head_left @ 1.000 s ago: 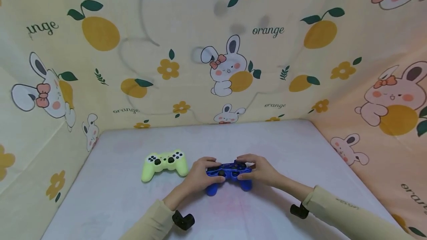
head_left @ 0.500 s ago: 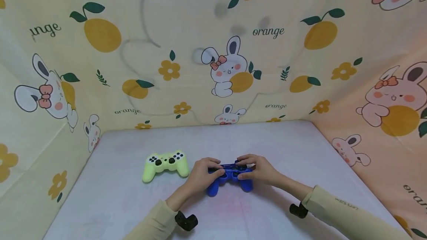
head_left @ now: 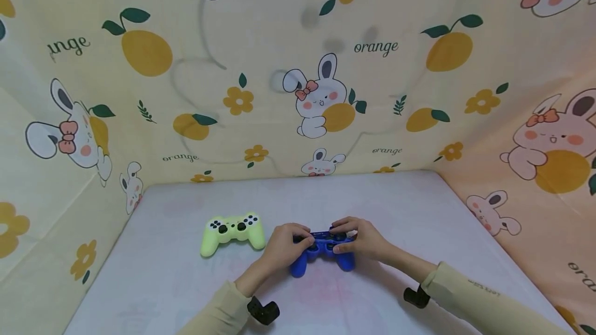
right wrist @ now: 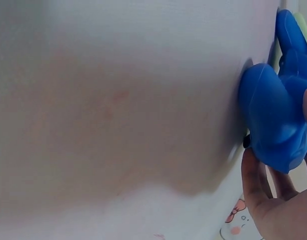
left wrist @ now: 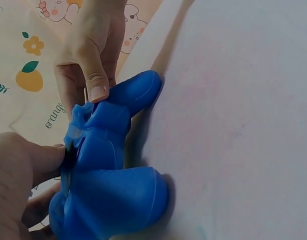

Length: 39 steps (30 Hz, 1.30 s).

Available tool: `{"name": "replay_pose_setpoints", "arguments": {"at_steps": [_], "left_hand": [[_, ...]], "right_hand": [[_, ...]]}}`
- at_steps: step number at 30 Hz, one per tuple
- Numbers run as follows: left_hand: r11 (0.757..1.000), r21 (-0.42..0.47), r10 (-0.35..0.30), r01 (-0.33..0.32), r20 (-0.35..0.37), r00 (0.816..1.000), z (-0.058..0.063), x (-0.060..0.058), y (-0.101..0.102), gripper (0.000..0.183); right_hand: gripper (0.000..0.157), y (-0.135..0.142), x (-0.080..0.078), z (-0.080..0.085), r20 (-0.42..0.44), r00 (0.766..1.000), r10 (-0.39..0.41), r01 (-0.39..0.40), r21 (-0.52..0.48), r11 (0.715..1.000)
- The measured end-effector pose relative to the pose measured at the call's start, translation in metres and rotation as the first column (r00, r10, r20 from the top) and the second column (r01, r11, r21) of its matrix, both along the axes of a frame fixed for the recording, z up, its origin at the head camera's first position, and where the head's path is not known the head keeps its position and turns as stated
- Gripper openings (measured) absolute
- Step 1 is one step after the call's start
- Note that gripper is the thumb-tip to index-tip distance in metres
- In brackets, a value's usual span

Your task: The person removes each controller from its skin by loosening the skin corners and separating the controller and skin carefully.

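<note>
A game controller [head_left: 324, 242] with a soft-looking blue cover and a dark upper face lies at the front middle of the table, its two grips pointing toward me. My left hand [head_left: 285, 246] holds its left side, thumb on the face by the left stick and fingers over the far edge. On the other side my right hand [head_left: 364, 238] grips it, thumb near the right stick, fingers curled over the top edge. In the left wrist view, the left thumb presses at a dark gap along the edge of the blue cover [left wrist: 113, 195]. The right wrist view shows a smooth blue grip [right wrist: 268, 110].
A lime-green controller [head_left: 255, 231] with black sticks lies face up left of the left hand. The table [head_left: 386, 195] has a whitish cloth. Cream curtains [head_left: 261, 40] with bunnies and oranges stand at the back and both sides.
The left thumb has moved up the controller's face, toward the far edge. The right hand has hardly moved. The whole head view has shifted slightly.
</note>
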<state>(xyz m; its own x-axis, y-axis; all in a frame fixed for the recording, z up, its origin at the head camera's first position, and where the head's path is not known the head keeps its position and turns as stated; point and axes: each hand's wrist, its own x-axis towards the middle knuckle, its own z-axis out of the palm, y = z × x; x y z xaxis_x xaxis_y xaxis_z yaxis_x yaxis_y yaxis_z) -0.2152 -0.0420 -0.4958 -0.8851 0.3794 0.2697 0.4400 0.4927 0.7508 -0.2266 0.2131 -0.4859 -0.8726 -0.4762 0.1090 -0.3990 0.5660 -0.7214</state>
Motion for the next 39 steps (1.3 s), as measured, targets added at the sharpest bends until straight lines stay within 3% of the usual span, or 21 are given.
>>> {"name": "replay_pose_setpoints", "arguments": {"at_steps": [7,15,21,26,39], "left_hand": [[0.999,0.028,0.032,-0.031,-0.048,0.998,0.0,0.002,0.003,0.011],[0.989,0.141,0.053,-0.033,-0.134,0.99,-0.001,0.004,0.009,0.009],[0.966,0.257,0.047,-0.028,-0.069,0.997,-0.008,0.003,0.008,0.008],[0.958,0.286,0.031,-0.021,-0.032,0.999,-0.009,0.005,0.007,0.008],[0.943,0.322,-0.059,0.084,-0.086,0.995,-0.014,0.008,0.0,0.007]], "right_hand": [[0.041,-0.004,0.001,0.002,0.021,0.999,-0.025,0.026,-0.004,1.0],[0.041,-0.005,0.0,0.0,0.043,0.996,-0.08,0.081,-0.028,0.996],[0.04,-0.007,0.001,-0.002,0.023,0.995,-0.096,0.096,-0.032,0.995],[0.041,-0.008,0.002,-0.001,0.005,0.996,-0.094,0.094,0.0,0.996],[0.041,-0.01,0.003,0.005,-0.029,0.996,-0.082,0.083,0.058,0.995]]}}
